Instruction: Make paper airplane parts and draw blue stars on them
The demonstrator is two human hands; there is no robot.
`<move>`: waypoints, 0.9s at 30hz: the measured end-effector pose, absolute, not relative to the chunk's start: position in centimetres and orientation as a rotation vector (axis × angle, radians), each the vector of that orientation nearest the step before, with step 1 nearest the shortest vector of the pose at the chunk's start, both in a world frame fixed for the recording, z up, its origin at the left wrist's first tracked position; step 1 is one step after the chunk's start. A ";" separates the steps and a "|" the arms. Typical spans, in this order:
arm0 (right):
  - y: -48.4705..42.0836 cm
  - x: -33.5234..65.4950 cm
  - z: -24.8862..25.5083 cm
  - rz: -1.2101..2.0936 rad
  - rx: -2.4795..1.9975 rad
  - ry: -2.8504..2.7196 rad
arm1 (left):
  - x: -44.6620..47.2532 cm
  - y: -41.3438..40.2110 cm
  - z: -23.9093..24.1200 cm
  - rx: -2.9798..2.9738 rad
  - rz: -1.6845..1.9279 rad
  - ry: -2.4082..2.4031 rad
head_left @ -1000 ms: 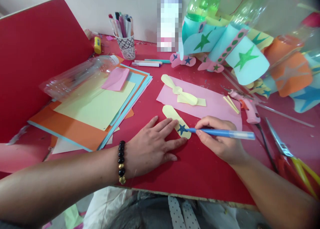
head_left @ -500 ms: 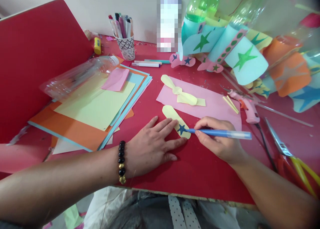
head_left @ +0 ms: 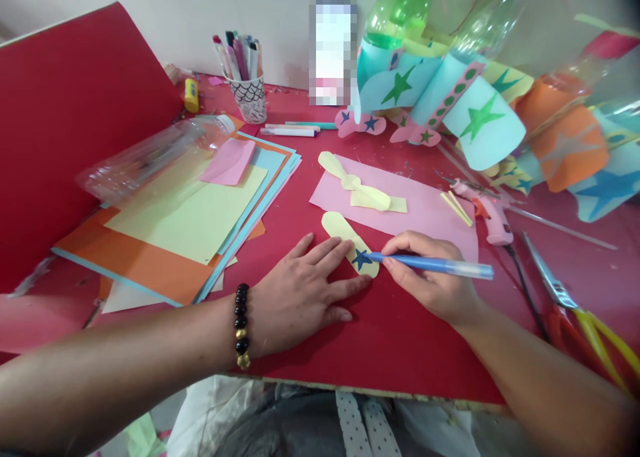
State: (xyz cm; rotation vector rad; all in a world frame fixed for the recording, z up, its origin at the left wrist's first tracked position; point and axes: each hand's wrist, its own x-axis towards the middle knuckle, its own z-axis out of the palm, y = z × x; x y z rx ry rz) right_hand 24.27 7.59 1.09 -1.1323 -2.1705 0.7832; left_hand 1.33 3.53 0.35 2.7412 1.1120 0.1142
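Pinched between thumb and fingertips, a blue felt-tip marker (head_left: 440,266) sits in the right hand (head_left: 425,277), its nib on a navy star (head_left: 362,260) at the near end of a pale yellow rounded paper strip (head_left: 340,229). Left hand (head_left: 300,300) open, flat, fingers spread, tips against the strip, which lies on a red board (head_left: 400,357) just below a pink sheet (head_left: 430,220). Flat pressure this close to the nib should keep the paper from creeping.

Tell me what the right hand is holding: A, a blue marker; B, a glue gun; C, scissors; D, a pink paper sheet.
A: the right hand pinches a blue marker, its tip at the dark blue star on the yellow paper strip.
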 end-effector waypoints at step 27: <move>7.5 23.9 1.3 0.812 -1.040 -2.172 | 1.3 3.6 0.6 2.745 0.081 1.094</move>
